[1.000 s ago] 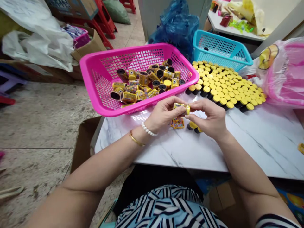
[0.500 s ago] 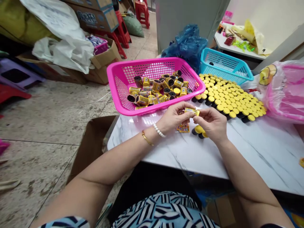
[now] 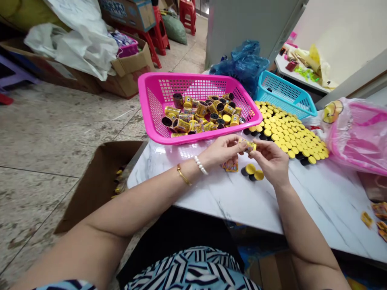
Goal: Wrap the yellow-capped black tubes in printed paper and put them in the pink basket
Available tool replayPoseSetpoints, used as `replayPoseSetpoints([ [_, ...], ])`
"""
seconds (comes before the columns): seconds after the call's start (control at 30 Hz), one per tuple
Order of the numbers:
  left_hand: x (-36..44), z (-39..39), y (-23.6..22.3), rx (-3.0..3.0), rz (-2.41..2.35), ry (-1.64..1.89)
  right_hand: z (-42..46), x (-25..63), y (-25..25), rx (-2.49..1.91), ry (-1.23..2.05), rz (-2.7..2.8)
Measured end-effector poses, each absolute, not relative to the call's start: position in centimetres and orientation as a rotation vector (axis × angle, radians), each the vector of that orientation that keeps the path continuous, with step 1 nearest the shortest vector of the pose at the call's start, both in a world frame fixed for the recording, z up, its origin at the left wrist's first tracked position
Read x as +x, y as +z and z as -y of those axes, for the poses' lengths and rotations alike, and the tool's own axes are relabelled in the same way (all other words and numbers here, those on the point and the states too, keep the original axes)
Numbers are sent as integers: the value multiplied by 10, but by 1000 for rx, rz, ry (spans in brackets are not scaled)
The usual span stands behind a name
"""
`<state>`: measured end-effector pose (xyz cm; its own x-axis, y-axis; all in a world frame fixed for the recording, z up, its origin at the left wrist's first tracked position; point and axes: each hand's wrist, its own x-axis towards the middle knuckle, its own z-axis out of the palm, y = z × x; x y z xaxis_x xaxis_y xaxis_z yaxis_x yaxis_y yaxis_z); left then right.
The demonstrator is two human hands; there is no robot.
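Observation:
Between the fingertips of my left hand (image 3: 225, 149) and my right hand (image 3: 270, 160) is a small cylinder with a yellow printed label (image 3: 249, 146). Both hands are closed on it, just above the marbled white table (image 3: 208, 193). Below my left fingers lie a few flat printed labels (image 3: 231, 165), partly covered by that hand. Two black canisters with yellow lids (image 3: 250, 169) stand beneath my right hand. Beyond my hands, a pink basket (image 3: 169, 141) holds many labelled canisters (image 3: 202, 108), some showing dark open ends.
Rows of yellow-lidded canisters (image 3: 287, 131) stand at the right, by a blue basket (image 3: 286, 96). A blue plastic bag (image 3: 244, 60) sits behind the pink basket. A plastic-wrapped pink basket (image 3: 359, 129) is far right. An open cardboard box (image 3: 90, 185) stands on the floor left.
The view has shifted slightly, showing more of the table's right side. The labelled cylinder has turned a little between my fingers. Both hands still hold it.

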<state>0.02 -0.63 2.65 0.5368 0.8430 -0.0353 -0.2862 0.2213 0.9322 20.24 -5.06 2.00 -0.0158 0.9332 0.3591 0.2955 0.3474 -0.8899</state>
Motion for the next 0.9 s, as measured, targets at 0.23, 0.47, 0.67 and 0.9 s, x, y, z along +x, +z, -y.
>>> replayPoseSetpoints([
  [0.23, -2, 5, 27, 993, -676, 763, 55, 208, 26, -1120, 394, 1769],
  [0.47, 4, 11, 22, 1020, -687, 846, 44, 208, 20, -1246, 992, 1391],
  [0.67, 6, 13, 22, 1219, -631, 993, 42, 214, 20, -1188, 1056, 1343],
  [0.9, 1, 9, 19, 1290, -670, 870, 55, 208, 26, -1021, 590, 1721],
])
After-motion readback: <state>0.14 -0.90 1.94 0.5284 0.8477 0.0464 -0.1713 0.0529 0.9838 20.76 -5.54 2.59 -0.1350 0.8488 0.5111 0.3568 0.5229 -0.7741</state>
